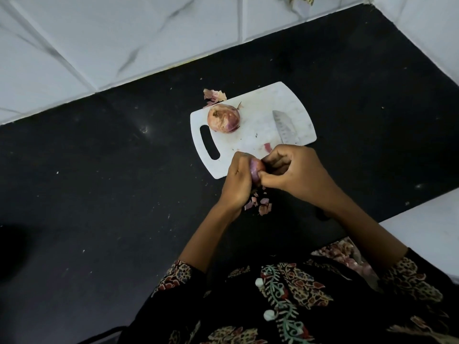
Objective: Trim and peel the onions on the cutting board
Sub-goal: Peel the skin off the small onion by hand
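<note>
Small onion (256,170): gripped in my left hand (238,181) over the board's (258,131) near edge; my right hand (296,171) pinched its skin. Second onion (223,118): on board by the handle slot. Knife (283,126): flat at board's right end. Peels (260,204): on counter (111,170) below my hands.

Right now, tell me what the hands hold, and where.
Both hold one onion: left hand wraps its side, right hand pinches its skin.

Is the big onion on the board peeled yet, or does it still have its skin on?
Skin still on. The round pinkish-purple onion on the white plastic cutting board shows dull, papery, brownish patches and a dry tip.
</note>
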Tool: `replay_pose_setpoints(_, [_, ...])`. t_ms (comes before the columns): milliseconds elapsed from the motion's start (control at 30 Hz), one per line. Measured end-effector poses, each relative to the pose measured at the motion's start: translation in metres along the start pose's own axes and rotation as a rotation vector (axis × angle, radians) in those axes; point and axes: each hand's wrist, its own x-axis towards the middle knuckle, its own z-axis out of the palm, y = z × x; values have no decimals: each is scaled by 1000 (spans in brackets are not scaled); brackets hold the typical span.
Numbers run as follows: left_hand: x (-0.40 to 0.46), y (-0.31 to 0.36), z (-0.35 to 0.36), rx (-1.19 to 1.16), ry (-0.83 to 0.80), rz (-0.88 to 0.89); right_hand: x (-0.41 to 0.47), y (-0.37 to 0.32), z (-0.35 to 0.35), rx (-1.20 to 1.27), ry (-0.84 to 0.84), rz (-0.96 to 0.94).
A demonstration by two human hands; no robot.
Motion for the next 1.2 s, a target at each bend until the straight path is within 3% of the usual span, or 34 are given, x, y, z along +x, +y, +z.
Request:
replay_pose_setpoints(200, [-1,1,4,-27,-39,14,5,5,-2,-46,86,-74])
replay_pose_setpoints(367, [1,-2,2,8,22,-24,0,2,-1,-28,-25,-31])
replay_pose_setpoints(600, [3,-4,1,60,-6,-18,2,0,-3,-34,-22,-18])
replay_pose_setpoints(967, [-2,2,10,-152,91,-128,-8,13,20,-88,244,-208])
replay_pose_setpoints(1200, [-5,6,12,-165,97,-76,-4,16,27,-95,308,-184])
